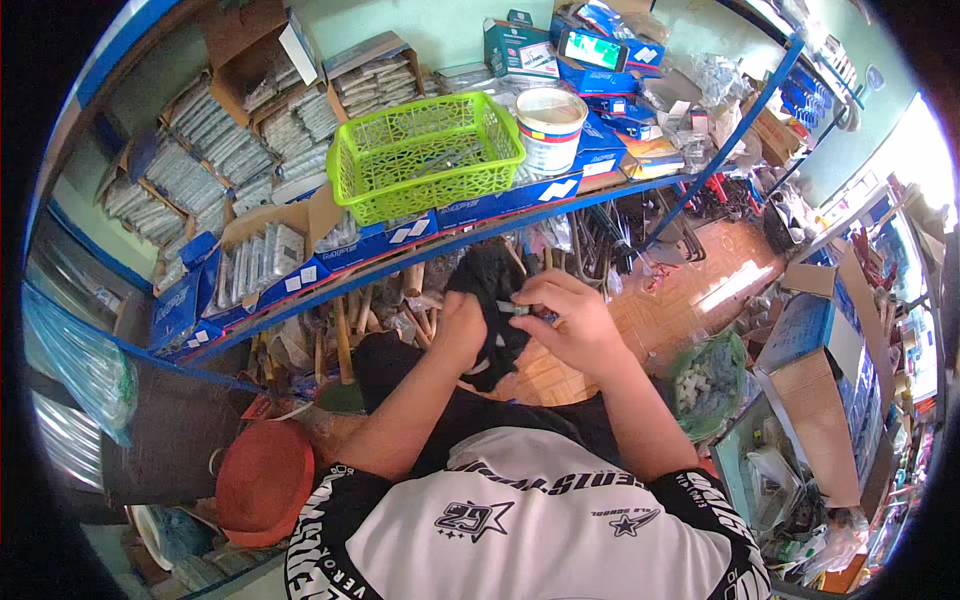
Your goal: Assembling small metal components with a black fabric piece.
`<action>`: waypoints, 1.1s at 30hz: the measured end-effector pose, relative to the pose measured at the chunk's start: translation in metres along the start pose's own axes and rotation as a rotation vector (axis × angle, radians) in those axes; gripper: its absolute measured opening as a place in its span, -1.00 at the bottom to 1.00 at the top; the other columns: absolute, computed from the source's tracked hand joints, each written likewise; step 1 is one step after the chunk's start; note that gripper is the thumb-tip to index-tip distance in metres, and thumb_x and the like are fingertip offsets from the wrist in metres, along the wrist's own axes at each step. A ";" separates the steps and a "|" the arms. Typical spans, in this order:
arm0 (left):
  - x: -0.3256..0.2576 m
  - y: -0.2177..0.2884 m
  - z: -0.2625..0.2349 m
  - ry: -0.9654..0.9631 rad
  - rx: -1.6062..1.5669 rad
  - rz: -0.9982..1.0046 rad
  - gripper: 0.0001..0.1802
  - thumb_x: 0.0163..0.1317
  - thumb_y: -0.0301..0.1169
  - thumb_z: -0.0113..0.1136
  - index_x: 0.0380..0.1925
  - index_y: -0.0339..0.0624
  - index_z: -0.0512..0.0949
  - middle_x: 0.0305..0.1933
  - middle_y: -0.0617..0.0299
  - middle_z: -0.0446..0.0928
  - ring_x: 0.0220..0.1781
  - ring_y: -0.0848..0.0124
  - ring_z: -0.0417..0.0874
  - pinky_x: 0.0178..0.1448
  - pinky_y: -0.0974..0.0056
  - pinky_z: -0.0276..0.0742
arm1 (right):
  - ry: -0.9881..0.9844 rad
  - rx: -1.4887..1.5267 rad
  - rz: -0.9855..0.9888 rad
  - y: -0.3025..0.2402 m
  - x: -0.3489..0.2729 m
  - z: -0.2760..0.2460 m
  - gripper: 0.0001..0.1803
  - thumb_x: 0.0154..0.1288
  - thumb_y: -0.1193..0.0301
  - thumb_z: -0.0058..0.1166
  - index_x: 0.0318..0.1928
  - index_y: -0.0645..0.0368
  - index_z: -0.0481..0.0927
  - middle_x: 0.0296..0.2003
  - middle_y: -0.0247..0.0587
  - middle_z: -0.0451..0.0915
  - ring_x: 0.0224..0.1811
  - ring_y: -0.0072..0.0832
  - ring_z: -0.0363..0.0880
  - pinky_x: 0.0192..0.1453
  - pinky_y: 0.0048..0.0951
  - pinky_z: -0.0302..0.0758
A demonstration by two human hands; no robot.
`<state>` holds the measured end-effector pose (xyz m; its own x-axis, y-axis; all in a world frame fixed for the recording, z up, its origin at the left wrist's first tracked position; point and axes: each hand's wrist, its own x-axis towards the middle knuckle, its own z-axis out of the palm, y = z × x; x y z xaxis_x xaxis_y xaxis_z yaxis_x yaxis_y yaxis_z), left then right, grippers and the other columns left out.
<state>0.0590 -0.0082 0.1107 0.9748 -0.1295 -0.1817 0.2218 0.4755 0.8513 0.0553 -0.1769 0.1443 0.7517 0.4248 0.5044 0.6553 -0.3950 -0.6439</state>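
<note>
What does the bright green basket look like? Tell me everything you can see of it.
The bright green basket looks like plastic, with openwork walls, a solid rim and an oblong, open-topped shape. It stands upright, its long side running across the view, and appears to rest on the blue boxes. A few thin, greyish pieces lie inside. The white bucket is close by its right end; whether they touch is unclear. Neither the left hand nor the right hand touches it.

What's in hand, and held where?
Left hand: black cloth-like item, gripped at its left side. Right hand: small pale piece, apparently pinched at its right end; exact kind unclear.
</note>
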 end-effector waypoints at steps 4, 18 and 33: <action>0.011 -0.011 -0.028 0.037 0.090 0.232 -0.60 0.13 -0.68 -0.11 -0.02 -0.23 0.51 -0.12 0.23 0.58 -0.14 0.41 0.61 -0.05 0.33 0.55 | 0.053 -0.069 0.022 -0.008 0.003 0.022 -0.76 0.04 0.55 0.37 -0.30 0.25 0.55 -0.36 -0.17 0.58 -0.41 -0.38 0.62 -0.38 -0.42 0.55; 0.021 0.024 -0.100 0.178 0.439 0.591 -0.75 0.40 -0.24 0.05 -0.17 -0.20 0.53 -0.27 0.21 0.54 -0.22 0.41 0.57 -0.09 0.24 0.51 | 0.045 0.039 -0.142 0.000 0.112 0.027 -0.80 0.09 0.52 0.33 -0.23 0.22 0.65 -0.37 -0.17 0.63 -0.45 -0.41 0.62 -0.35 -0.45 0.53; -0.116 0.036 -0.300 0.534 -0.202 0.278 -0.63 0.44 -0.06 -0.02 -0.31 -0.15 0.48 -0.35 0.21 0.53 -0.38 0.29 0.57 -0.28 0.14 0.56 | 0.209 -0.555 0.191 0.100 0.252 -0.010 -0.74 0.21 0.27 0.11 -0.19 0.16 0.66 -0.36 0.04 0.68 -0.28 0.02 0.65 -0.15 -0.08 0.57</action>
<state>-0.0385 0.2851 0.0151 0.8625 0.4497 -0.2321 -0.0919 0.5902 0.8020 0.3109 -0.1178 0.2128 0.8215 0.1583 0.5479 0.4063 -0.8366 -0.3675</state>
